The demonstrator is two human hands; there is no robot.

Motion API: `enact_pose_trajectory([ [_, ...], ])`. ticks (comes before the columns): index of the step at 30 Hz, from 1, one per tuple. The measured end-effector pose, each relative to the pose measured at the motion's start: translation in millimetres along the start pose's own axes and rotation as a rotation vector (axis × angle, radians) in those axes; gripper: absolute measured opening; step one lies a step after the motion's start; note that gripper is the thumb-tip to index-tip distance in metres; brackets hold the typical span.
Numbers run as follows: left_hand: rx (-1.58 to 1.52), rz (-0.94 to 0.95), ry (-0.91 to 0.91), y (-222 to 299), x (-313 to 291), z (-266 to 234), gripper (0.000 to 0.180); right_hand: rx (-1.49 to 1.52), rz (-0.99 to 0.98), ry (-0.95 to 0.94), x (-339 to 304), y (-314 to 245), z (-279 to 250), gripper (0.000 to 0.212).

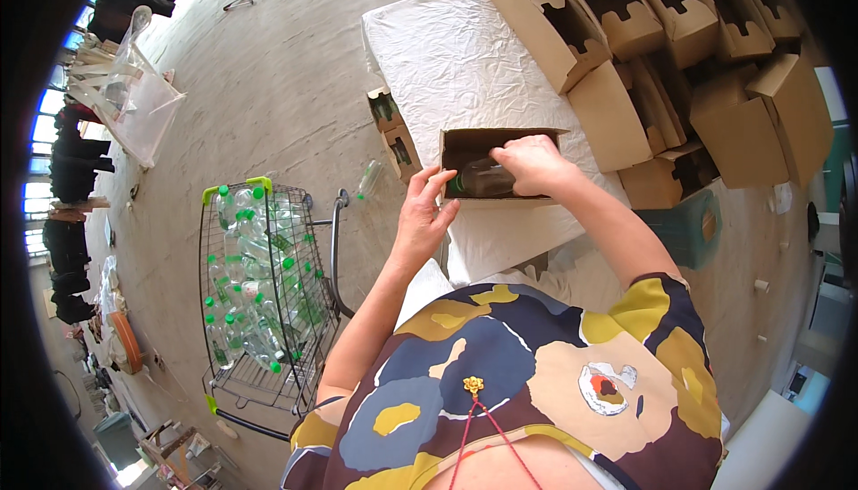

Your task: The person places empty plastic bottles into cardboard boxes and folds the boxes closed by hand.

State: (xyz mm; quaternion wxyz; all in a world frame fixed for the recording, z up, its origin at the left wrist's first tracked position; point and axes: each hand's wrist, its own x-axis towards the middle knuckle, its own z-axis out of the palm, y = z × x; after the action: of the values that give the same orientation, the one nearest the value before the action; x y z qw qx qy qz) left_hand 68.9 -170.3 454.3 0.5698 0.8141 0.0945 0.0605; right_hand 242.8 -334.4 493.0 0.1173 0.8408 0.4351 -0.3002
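An open brown cardboard box [527, 136] lies in front of me on a white cloth-covered table [465, 52]. Inside it is a clear plastic bottle [488, 179], with something green near the box's left wall. My right hand [539, 165] reaches over the opening, its fingers curled down onto the bottle; their tips are partly hidden. At the box's left edge is my left hand [424, 215], fingertips touching the rim, thumb held apart from the fingers.
To the left stands a black wire shopping cart [268, 289] full of clear bottles with green caps. One loose bottle [369, 179] lies on the floor beside smaller boxes [400, 146]. Many open cardboard boxes [617, 119] are stacked at the right, above a teal bin [684, 226].
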Motion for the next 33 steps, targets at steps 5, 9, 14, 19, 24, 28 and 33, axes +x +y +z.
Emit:
enact_pose_trajectory([
  [5,-0.049,-0.023,0.035,-0.6,-1.1,5.4,0.048,0.246,-0.050,-0.066,31.6,5.6,41.4,0.064],
  [9,-0.046,-0.035,0.031,-1.9,-0.2,5.9,0.051,0.507,-0.132,0.104,34.9,25.2,76.1,0.052],
  [14,-0.086,-0.058,0.119,-7.0,5.0,5.2,0.053,0.729,-0.158,0.797,-29.2,11.5,36.5,0.023],
  [19,0.113,0.127,0.189,-7.0,22.8,14.6,0.054,0.798,0.228,1.266,-65.4,28.1,77.4,0.017],
  [24,0.127,0.202,0.198,-6.8,28.2,26.1,0.055,0.802,0.191,1.162,-49.5,12.9,122.0,0.045],
  [28,0.215,0.249,0.208,-14.1,23.0,33.5,0.055,0.792,0.161,0.990,-38.2,15.5,131.0,0.055],
  [33,0.373,0.252,0.170,-6.9,19.5,29.9,0.057,0.720,0.191,0.855,-35.2,23.3,126.3,0.053],
])
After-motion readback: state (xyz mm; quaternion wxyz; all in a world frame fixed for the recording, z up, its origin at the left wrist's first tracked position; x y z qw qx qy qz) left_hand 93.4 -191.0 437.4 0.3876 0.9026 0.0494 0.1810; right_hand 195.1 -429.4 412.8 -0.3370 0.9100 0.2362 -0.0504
